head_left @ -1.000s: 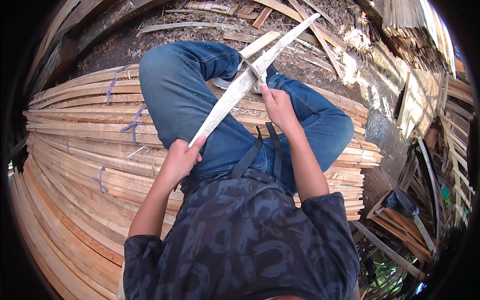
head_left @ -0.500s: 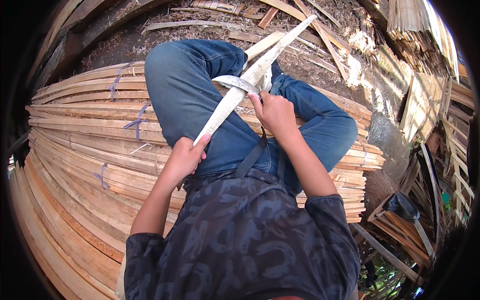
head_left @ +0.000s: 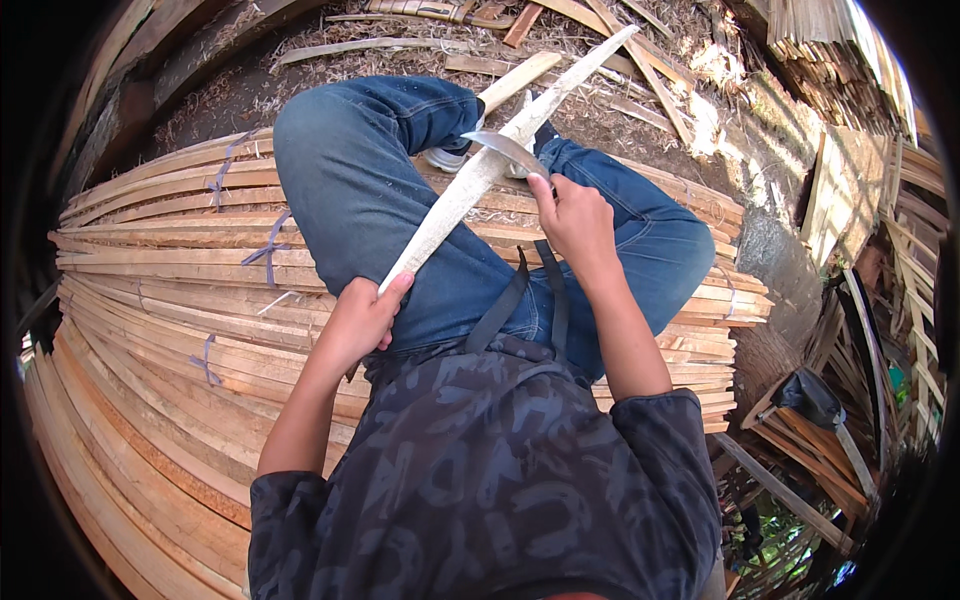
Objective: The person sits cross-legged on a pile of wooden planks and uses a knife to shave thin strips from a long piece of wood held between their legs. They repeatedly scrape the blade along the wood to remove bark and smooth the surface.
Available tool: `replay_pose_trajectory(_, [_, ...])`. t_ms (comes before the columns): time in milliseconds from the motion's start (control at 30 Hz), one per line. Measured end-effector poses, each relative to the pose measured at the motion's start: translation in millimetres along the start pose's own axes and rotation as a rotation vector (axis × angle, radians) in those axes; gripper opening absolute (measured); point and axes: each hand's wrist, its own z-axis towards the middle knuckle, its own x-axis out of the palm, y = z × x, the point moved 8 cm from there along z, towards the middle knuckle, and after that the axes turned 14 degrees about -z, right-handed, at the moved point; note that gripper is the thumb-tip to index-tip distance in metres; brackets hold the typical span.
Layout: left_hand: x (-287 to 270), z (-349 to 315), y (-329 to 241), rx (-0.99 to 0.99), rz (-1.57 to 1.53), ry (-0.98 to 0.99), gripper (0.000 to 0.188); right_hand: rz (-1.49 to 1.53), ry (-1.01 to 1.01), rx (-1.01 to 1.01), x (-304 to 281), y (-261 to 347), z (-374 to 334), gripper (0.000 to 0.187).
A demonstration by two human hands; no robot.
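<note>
A long, pale piece of wood (head_left: pixel 445 215), tapered at both ends, slants from my lap toward the far right. My left hand (head_left: pixel 362 318) is closed around its near end, against my left thigh. In my right hand (head_left: pixel 578 225) is a curved knife (head_left: pixel 508 150), its handle mostly hidden by my fingers. The bright blade lies across the upper face of the wood, around the middle of its length, with the tip pointing left. The thumb of that hand is near the base of the blade.
Bundles of sawn wooden strips (head_left: pixel 175 240), tied with purple cord, spread under and beside my legs. Shavings and loose slats (head_left: pixel 375 45) litter the ground ahead. Another pale piece of wood (head_left: pixel 520 82) lies beyond my left knee. Stacked thin boards (head_left: pixel 835 60) stand at the far right.
My right hand and the knife have shifted right and slightly farther along the wood, away from my left hand. The left hand keeps its hold on the near end.
</note>
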Motion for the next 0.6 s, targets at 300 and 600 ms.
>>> replay_pose_trajectory(300, [-3,-2,-3,-0.056,0.019,-0.01,0.059,-0.085,-0.103,-0.265,12,45,-1,0.051])
replay_pose_trajectory(600, [-1,0,-2,-0.003,0.07,-0.007,0.057,-0.043,-0.067,0.01,30,-8,7,0.055])
